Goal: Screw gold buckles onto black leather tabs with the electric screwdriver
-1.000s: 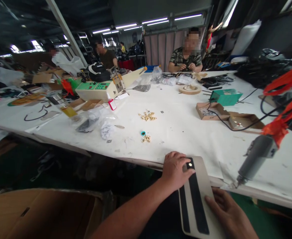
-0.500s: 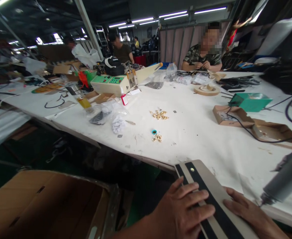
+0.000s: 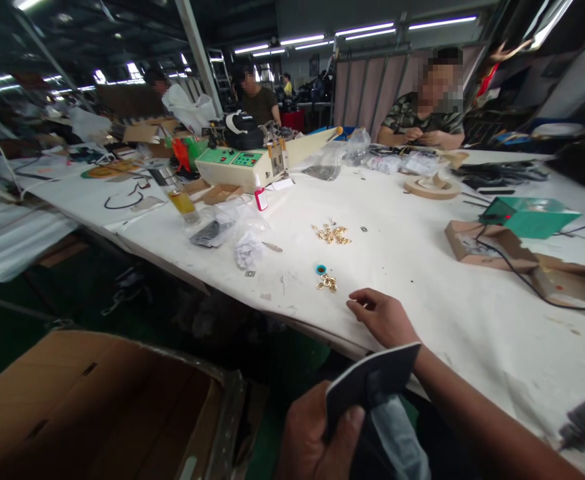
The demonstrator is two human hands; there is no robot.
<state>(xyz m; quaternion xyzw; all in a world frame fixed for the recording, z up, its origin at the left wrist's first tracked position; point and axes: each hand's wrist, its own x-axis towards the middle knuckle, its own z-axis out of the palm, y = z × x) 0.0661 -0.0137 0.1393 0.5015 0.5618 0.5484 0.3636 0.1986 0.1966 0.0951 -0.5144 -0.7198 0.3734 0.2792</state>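
Note:
My left hand (image 3: 320, 433) grips a dark flat panel (image 3: 367, 380) with a pale edge at the bottom centre, its thumb on the near face. The panel is tilted up, and a pale bluish piece hangs below it. My right hand (image 3: 382, 317) is stretched out past the panel, over the table's front edge, with loosely bent fingers apart and nothing seen in them. Just to its left lie several small gold metal rings (image 3: 327, 283), beside a small blue cap-like dish (image 3: 321, 269). Farther back is a larger pile of gold metal pieces (image 3: 332, 233).
A cream machine (image 3: 232, 165) stands at the back, near a red-labelled bottle (image 3: 260, 197) and crumpled white paper (image 3: 248, 250). A green box (image 3: 532, 217) and cardboard trays (image 3: 492, 247) are on the right. A large carton (image 3: 97, 400) stands lower left. A co-worker (image 3: 422, 120) sits opposite.
My right hand has left the panel and moved forward towards the gold rings. The panel, earlier lying with its beige, dark-striped face up, is now tilted up in my left hand.

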